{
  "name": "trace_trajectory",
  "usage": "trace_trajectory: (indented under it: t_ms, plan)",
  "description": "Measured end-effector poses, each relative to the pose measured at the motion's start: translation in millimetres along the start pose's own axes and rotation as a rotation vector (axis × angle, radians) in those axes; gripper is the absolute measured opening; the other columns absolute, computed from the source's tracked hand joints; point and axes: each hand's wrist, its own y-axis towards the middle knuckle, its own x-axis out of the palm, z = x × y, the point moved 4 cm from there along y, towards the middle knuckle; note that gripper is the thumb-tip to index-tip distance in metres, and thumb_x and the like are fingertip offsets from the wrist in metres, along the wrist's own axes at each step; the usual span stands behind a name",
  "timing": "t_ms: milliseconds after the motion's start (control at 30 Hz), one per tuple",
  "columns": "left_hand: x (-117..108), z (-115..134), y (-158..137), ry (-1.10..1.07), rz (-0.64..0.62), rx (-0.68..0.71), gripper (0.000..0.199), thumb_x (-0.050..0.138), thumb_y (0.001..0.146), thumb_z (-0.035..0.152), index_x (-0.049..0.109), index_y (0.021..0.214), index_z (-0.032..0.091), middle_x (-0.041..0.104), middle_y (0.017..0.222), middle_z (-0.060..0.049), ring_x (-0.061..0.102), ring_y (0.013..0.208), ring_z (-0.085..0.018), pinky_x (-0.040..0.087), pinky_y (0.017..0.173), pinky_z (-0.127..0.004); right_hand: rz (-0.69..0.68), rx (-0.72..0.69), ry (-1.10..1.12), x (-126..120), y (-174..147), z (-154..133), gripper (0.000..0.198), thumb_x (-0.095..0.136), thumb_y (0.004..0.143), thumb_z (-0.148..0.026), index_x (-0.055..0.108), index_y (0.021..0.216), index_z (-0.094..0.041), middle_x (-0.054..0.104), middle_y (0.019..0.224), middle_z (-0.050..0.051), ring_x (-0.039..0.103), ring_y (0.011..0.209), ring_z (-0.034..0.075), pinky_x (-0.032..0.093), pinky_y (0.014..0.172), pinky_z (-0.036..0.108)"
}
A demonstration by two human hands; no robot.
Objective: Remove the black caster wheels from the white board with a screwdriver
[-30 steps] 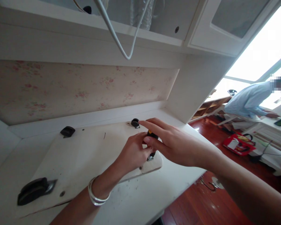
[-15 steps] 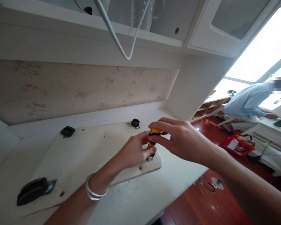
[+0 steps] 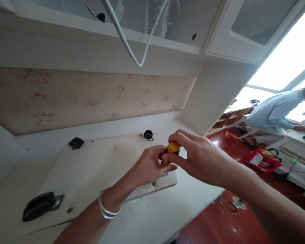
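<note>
My right hand (image 3: pixel 186 149) is closed around the yellow-and-black handle of a screwdriver (image 3: pixel 173 147). Lower on the same tool, the fingers of my left hand (image 3: pixel 152 164) are wrapped round it, with a silver bangle at that wrist. The screwdriver's lower end is hidden behind my left fingers, over a metal plate (image 3: pixel 165 174) at the right corner of a white board (image 3: pixel 96 169). Black caster wheels sit at the board's other corners: one at the near left (image 3: pixel 39 206), one at the far left (image 3: pixel 76 142) and one at the far right (image 3: pixel 148 134).
The board lies on a white desk top (image 3: pixel 152 210) under a shelf (image 3: pixel 112 37), from which a white cable (image 3: pixel 134 59) hangs. To the right, a person in a light blue shirt (image 3: pixel 271 110) leans over a white table. A red bag (image 3: pixel 263 159) stands on the wooden floor (image 3: pixel 205 220).
The screwdriver now leans more, its yellow end turned toward me, and my right hand has tilted with it. The whole view has shifted slightly.
</note>
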Motion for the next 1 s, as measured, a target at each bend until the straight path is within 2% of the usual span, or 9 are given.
trace_trajectory:
  t_ms: [133, 300, 367, 467, 567, 667, 833, 900, 1000]
  plan:
    - [5.7, -1.2, -0.1, -0.104, -0.11, -0.024, 0.004, 0.062, 0.079, 0.016, 0.062, 0.083, 0.019, 0.068, 0.08, 0.0, 0.064, 0.077, -0.015, 0.05, 0.069, -0.026, -0.071, -0.097, 0.1, 0.6, -2.8, -1.5, 0.026, 0.043, 0.097, -0.028, 0.054, 0.121, -0.024, 0.064, 0.116, 0.007, 0.063, 0.098, 0.017, 0.048, 0.078, 0.029]
    - [6.1, 2.1, 0.3, -0.011, -0.049, 0.037, 0.022, 0.073, 0.072, 0.022, 0.065, 0.092, 0.021, 0.069, 0.091, 0.0, 0.064, 0.084, -0.016, 0.05, 0.079, -0.029, 0.043, -0.007, -0.105, 0.9, -3.7, 1.9, 0.025, 0.051, 0.094, -0.041, 0.064, 0.095, -0.019, 0.063, 0.081, 0.004, 0.06, 0.066, 0.016, 0.045, 0.061, 0.031]
    - [4.7, 1.6, 0.8, 0.061, -0.01, 0.036, 0.015, 0.073, 0.072, 0.023, 0.064, 0.084, 0.019, 0.067, 0.083, 0.0, 0.062, 0.075, -0.016, 0.049, 0.069, -0.028, -0.001, -0.044, -0.066, 2.5, -4.8, -2.7, 0.025, 0.047, 0.096, -0.037, 0.062, 0.108, -0.021, 0.065, 0.096, 0.006, 0.063, 0.077, 0.016, 0.047, 0.067, 0.031]
    - [7.0, -0.7, 1.2, -0.025, -0.099, 0.0, 0.005, 0.065, 0.078, 0.02, 0.063, 0.082, 0.018, 0.067, 0.078, 0.0, 0.061, 0.071, -0.015, 0.047, 0.064, -0.026, -0.064, -0.121, 0.062, 3.0, -7.0, -7.7, 0.029, 0.042, 0.098, -0.026, 0.053, 0.125, -0.024, 0.061, 0.12, 0.007, 0.063, 0.096, 0.016, 0.049, 0.078, 0.028]
    - [9.7, 0.5, 1.0, -0.084, -0.147, 0.002, 0.011, 0.064, 0.078, 0.019, 0.062, 0.089, 0.019, 0.068, 0.083, 0.0, 0.062, 0.077, -0.015, 0.048, 0.069, -0.025, -0.009, -0.064, -0.003, 2.8, -6.7, -2.9, 0.022, 0.048, 0.096, -0.032, 0.061, 0.109, -0.021, 0.066, 0.098, 0.005, 0.063, 0.08, 0.015, 0.048, 0.068, 0.029]
    - [8.4, 2.5, 1.7, 0.037, -0.03, 0.046, 0.015, 0.071, 0.073, 0.022, 0.063, 0.086, 0.019, 0.067, 0.083, 0.001, 0.061, 0.077, -0.016, 0.046, 0.069, -0.027, 0.014, 0.018, -0.143, 4.0, -5.5, 1.1, 0.027, 0.05, 0.094, -0.043, 0.063, 0.093, -0.019, 0.062, 0.082, 0.004, 0.058, 0.064, 0.015, 0.043, 0.059, 0.031]
    - [10.5, -3.8, 3.3, -0.031, -0.111, -0.022, 0.007, 0.067, 0.075, 0.021, 0.063, 0.079, 0.018, 0.067, 0.075, 0.001, 0.061, 0.069, -0.015, 0.046, 0.062, -0.026, -0.091, -0.114, 0.029, 4.1, -7.4, -3.9, 0.026, 0.044, 0.097, -0.029, 0.055, 0.12, -0.025, 0.06, 0.118, 0.006, 0.063, 0.09, 0.015, 0.047, 0.074, 0.029]
    - [11.7, -3.8, 3.0, -0.071, -0.15, -0.025, 0.007, 0.066, 0.077, 0.02, 0.063, 0.084, 0.019, 0.067, 0.077, 0.001, 0.061, 0.071, -0.014, 0.046, 0.065, -0.025, -0.071, -0.089, -0.009, 4.5, -7.3, -0.7, 0.022, 0.045, 0.097, -0.032, 0.059, 0.112, -0.023, 0.063, 0.105, 0.005, 0.063, 0.081, 0.015, 0.047, 0.069, 0.029]
    - [10.7, -2.1, 2.9, 0.002, -0.045, 0.01, 0.014, 0.071, 0.073, 0.022, 0.063, 0.084, 0.019, 0.065, 0.08, 0.002, 0.06, 0.075, -0.015, 0.046, 0.068, -0.026, -0.025, 0.024, -0.198, 6.3, -6.3, 5.0, 0.029, 0.046, 0.096, -0.043, 0.062, 0.099, -0.02, 0.062, 0.084, 0.004, 0.06, 0.064, 0.016, 0.043, 0.057, 0.03]
